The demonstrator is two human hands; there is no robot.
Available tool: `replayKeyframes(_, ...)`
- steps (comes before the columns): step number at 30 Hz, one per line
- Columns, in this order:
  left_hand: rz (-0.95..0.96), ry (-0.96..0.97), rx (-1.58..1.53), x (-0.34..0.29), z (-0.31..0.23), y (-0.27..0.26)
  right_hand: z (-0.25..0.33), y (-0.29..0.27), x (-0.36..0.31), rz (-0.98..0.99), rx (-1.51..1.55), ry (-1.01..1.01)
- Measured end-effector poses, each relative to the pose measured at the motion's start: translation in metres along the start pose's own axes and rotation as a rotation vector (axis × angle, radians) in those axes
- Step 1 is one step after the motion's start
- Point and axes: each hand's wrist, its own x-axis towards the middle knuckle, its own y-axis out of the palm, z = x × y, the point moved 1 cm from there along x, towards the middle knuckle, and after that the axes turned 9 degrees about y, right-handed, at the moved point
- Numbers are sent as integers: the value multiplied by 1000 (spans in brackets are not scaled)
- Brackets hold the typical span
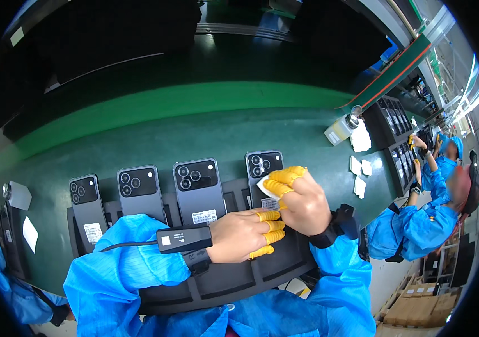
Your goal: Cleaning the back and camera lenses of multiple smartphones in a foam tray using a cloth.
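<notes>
My right hand, in yellow finger cots, pinches a white wipe against the back of a dark smartphone, just below its camera block. Next to it, my left hand lies with fingers stretched out across the lower part of that phone, also in yellow cots. The phone's lower end is covered by my hands. More grey-blue smartphones lie back up in a row to the left, each with a white label. All rest on a black compartment tray, close to my body.
A bottle with a metal top stands at the right, near white wipes. Another bottle and a white sheet are at the far left. Co-workers in blue work beside black trays on the right.
</notes>
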Motion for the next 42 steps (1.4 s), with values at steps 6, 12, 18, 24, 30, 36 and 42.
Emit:
replayKeyframes(6, 7, 24, 28, 2, 2, 1, -26, 9, -9, 9, -95, -159)
replayKeyframes(12, 12, 24, 11, 0, 3, 0, -48, -30, -18, 52, -293, 143)
replayKeyframes(18, 33, 40, -21, 3, 3, -3, -32, -9, 8, -121, -131, 2)
replayKeyframes(24, 71, 24, -40, 3, 1, -9, -23, 15, 1, -9, -153, -14)
replayKeyframes(30, 96, -19, -42, 2, -3, -14, -14, 3, -10, 67, 17, -46)
replayKeyframes(36, 71, -6, 15, 5, 0, -15, -30, 20, 7, -50, 31, -232)
replayKeyframes(42, 70, -8, 18, 2, 3, -11, -88, -1, 12, -87, -220, 10)
